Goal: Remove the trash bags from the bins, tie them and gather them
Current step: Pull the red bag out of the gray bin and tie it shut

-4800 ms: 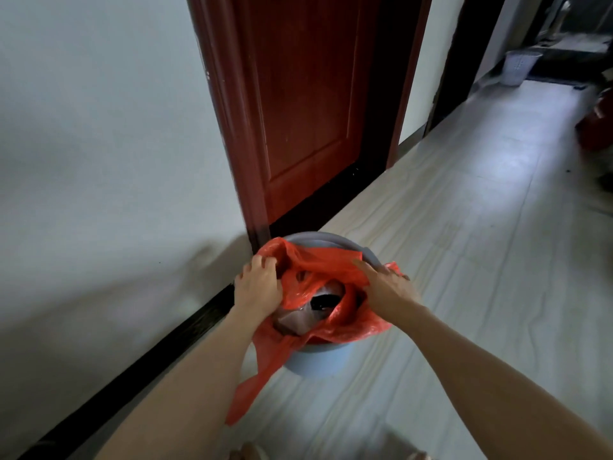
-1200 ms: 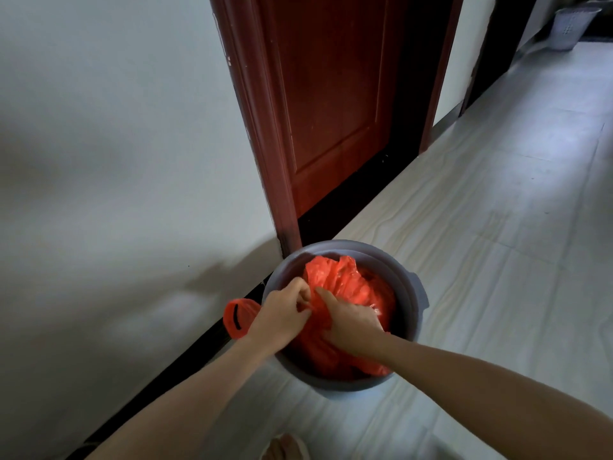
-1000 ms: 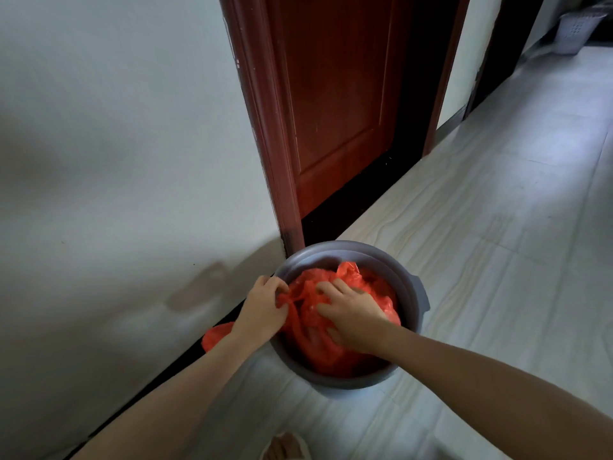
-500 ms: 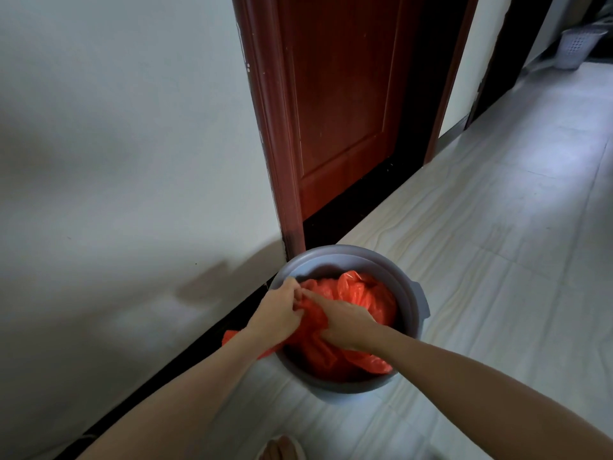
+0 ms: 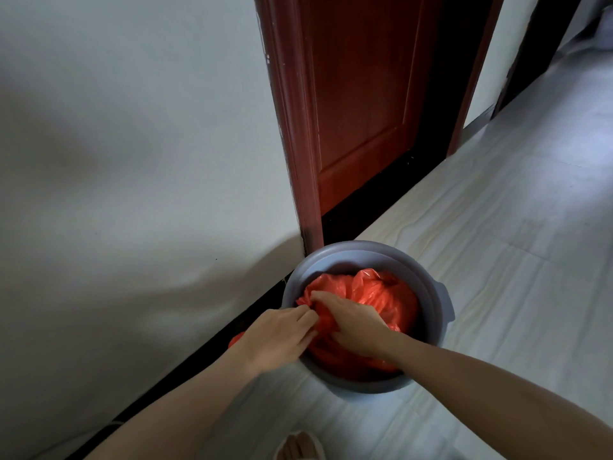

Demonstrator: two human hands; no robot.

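Red bag between pinching hands

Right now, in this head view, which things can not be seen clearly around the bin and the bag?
- Contents of the red bag: hidden by its own plastic.
- Any knot: covered by the left hand and right hand, which grip the bag together.
- Bag part outside the grey bin: mostly behind the left wrist.
- Foot: cut by the bottom edge.
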